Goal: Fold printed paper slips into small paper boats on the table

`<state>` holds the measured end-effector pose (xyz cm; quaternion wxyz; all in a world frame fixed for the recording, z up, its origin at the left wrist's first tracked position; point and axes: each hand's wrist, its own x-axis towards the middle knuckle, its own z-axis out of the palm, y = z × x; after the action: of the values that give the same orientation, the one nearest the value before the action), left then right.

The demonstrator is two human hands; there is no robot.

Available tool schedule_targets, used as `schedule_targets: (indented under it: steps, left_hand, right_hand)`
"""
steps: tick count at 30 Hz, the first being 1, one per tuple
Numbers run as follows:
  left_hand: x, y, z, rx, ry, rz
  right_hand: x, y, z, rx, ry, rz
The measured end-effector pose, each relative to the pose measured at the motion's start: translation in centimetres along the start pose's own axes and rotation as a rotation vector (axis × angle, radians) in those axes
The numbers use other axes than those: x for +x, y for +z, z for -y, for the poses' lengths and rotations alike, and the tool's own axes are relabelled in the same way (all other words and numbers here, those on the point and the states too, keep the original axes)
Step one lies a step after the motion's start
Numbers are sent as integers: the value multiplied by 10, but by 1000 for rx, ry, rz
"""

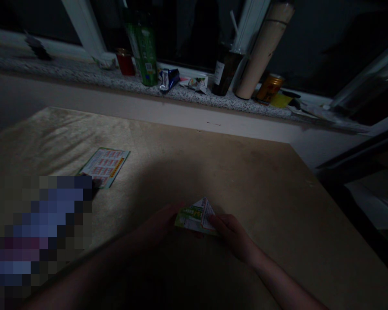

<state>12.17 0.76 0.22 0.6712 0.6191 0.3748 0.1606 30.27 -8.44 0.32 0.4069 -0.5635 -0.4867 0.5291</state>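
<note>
On the wide, flat tan table, my left hand and right hand were clamped on either end of this green-and-white, triangular folded paper at six o'clock, probably so it wouldn't spring open lol.

The paper is between two hands: the left hand at its left edge and the right hand at its right edge. Both hands are over the near part of the table. A card lies on the table, farther off and to the left. Behind the table is a sill, with a window behind it. On the sill, from left to right, are a jar, a bottle, a wrapper, a cup, a tube and a can.
</note>
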Motion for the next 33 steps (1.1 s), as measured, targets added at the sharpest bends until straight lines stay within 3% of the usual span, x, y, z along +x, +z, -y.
schedule_targets:
  steps: [3, 5, 8, 10, 11, 14, 16, 23, 28, 33]
  left_hand:
    - [-2, 0, -1, -176, -50, 159]
    - [-5, -1, -2, -214, -88, 198]
    - [-9, -3, 1, -14, -119, -13]
    - [-11, -4, 3, 168, -61, -183]
    - [-11, -4, 4, 255, 1, -195]
    - [-12, -5, -1, 471, 233, -32]
    - [-13, -5, -7, 518, 301, 20]
    - [-13, -5, -11, 431, 207, 83]
    - [-10, -8, -5, 372, 184, 40]
    - [-11, -8, -9, 412, 214, 132]
  right_hand:
    - [0, 0, 0, 17, 28, 13]
    - [0, 1, 1, 46, 45, 16]
    - [0, 1, 2, 73, 36, -4]
    - [0, 1, 1, 95, 52, -9]
    - [0, 0, -1, 112, 72, -11]
    - [0, -1, -5, 157, 124, -24]
    - [0, -2, -5, 169, 122, -25]
    - [1, -2, -2, 237, 138, -2]
    - [1, -3, -7, 272, 177, -5]
    - [1, -4, -8, 259, 156, 23]
